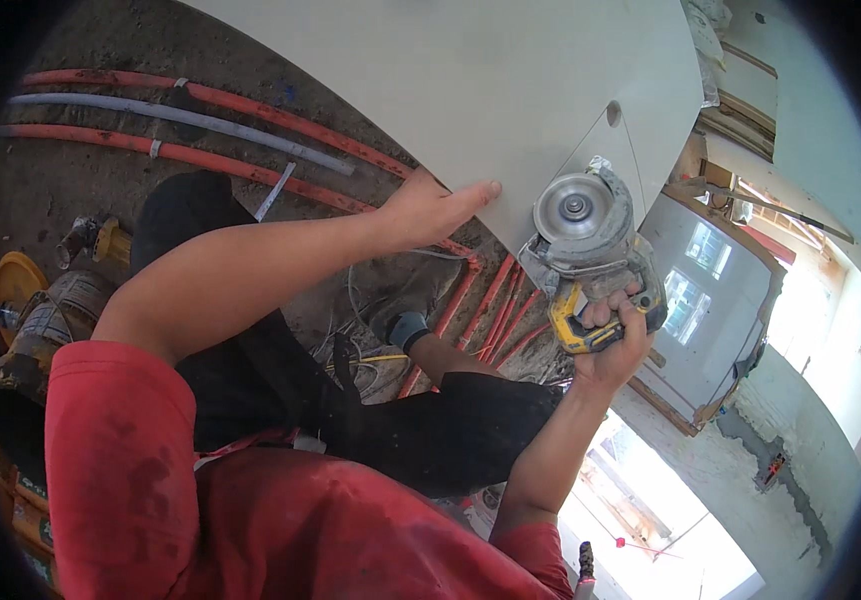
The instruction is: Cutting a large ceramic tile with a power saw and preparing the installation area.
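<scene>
A large, smooth white slab (510,90) fills the upper middle. Its edge is held by my left hand (437,208), thumb flat on top and fingers hidden underneath. My right hand (622,330) is wrapped around the handle of a dusty yellow-and-black angle grinder (605,255). The grinder's round metal disc (572,207) faces up, over the slab's near corner. Two thin lines run from a small oval hole (613,114) in the slab toward that corner. Whether the disc touches the slab I cannot tell.
Red pipes (240,100) and a grey pipe (190,118) cross the dirt floor at left. Loose wires (360,375) lie by my foot. At far left are a dirty cylindrical container (60,310) and a yellow round object (18,275). A framed glossy panel (695,290) stands right.
</scene>
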